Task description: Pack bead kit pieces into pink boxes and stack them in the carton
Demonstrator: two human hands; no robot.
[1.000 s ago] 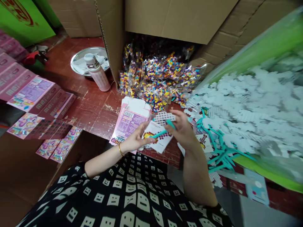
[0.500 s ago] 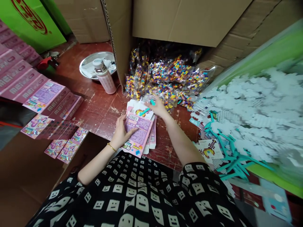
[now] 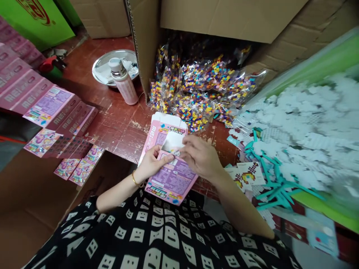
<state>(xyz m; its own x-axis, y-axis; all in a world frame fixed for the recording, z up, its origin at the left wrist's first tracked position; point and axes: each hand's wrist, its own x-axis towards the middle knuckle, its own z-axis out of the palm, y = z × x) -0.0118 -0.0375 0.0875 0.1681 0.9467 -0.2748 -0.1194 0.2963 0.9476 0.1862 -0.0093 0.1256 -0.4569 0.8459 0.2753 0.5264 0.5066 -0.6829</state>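
Observation:
My left hand is closed on a pink and purple printed carton, thumb across its face near the top. The carton tilts over my lap with its white flap raised at the far end. At that open end, the fingers of my right hand are curled together. Whatever they pinch is hidden behind the fingers. Beneath lies another flattened-looking pink carton with white end flaps, resting on the red table.
Bags of colourful small blocks fill a cardboard box ahead. White pieces, teal sticks and printed cards lie to the right. A pink flask stands by a metal tray. Pink cartons are stacked left.
My right hand has come back toward me to the carton's open end. The teal stick and printed card it held are out of sight. The held carton has shifted nearer and right.

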